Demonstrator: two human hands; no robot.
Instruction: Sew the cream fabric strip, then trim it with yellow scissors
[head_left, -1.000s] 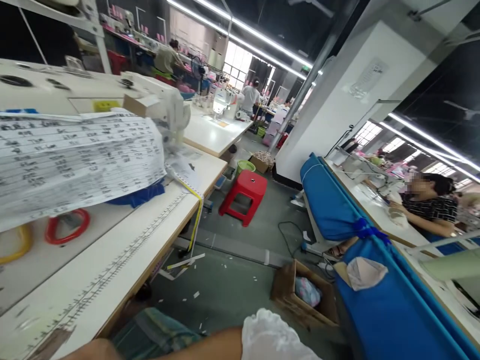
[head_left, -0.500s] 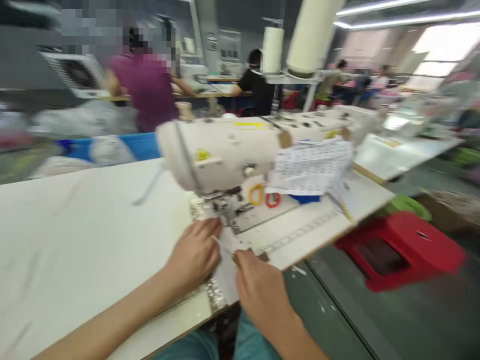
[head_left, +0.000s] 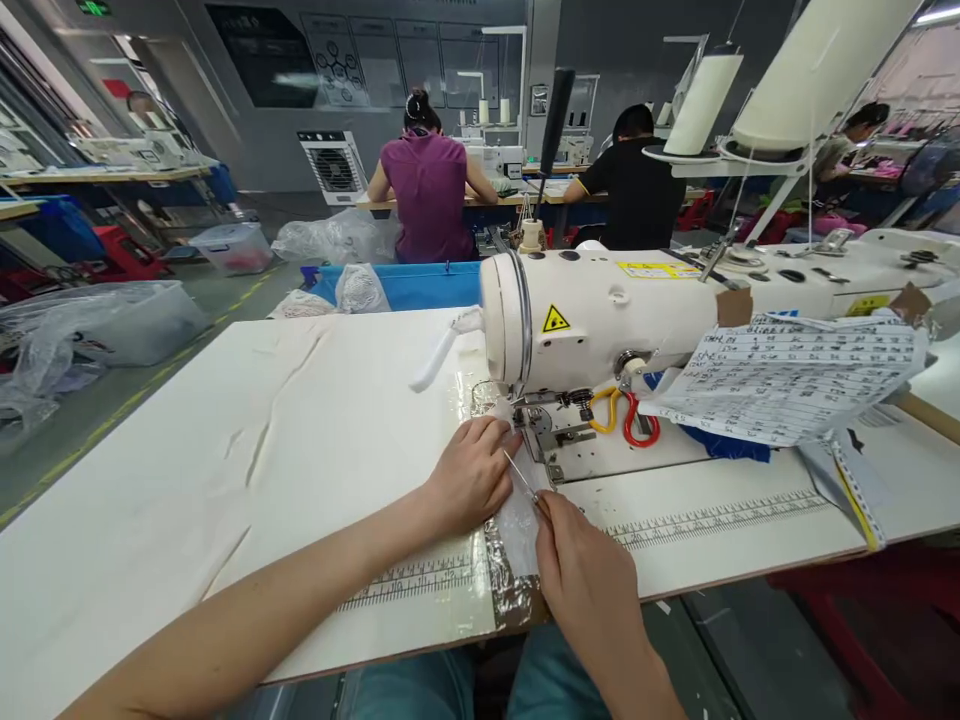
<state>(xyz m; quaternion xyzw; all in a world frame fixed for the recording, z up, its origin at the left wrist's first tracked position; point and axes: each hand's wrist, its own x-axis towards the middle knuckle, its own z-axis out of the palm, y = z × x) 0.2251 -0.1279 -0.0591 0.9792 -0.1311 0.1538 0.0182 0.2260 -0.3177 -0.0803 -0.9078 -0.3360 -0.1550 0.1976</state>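
My left hand (head_left: 472,472) lies beside the needle area of a white sewing machine (head_left: 585,320), its curled fingers pressing a strip of thin white fabric (head_left: 519,530) down. In my right hand (head_left: 589,560), closed near the table's front edge, is a thin pointed metal tool (head_left: 523,477). Its tip reaches to the left hand's fingertips, over the fabric. The handle is hidden in my fist. Under the fabric runs a band of shiny clear tape (head_left: 506,590) on the table. The presser foot (head_left: 525,412) is just beyond my left fingertips.
Orange-handled and red-handled scissors (head_left: 624,418) rest by the machine. A written paper sheet (head_left: 787,375) leans on its front. A white strip (head_left: 439,355) lies behind on the white table (head_left: 360,400). Thread cones (head_left: 705,100) stand at right. Two people sit working ahead.
The view has swung left and steadied, so machine and hands appear farther right. Both hands keep nearly the same pose over the fabric, the tool still in the right one.
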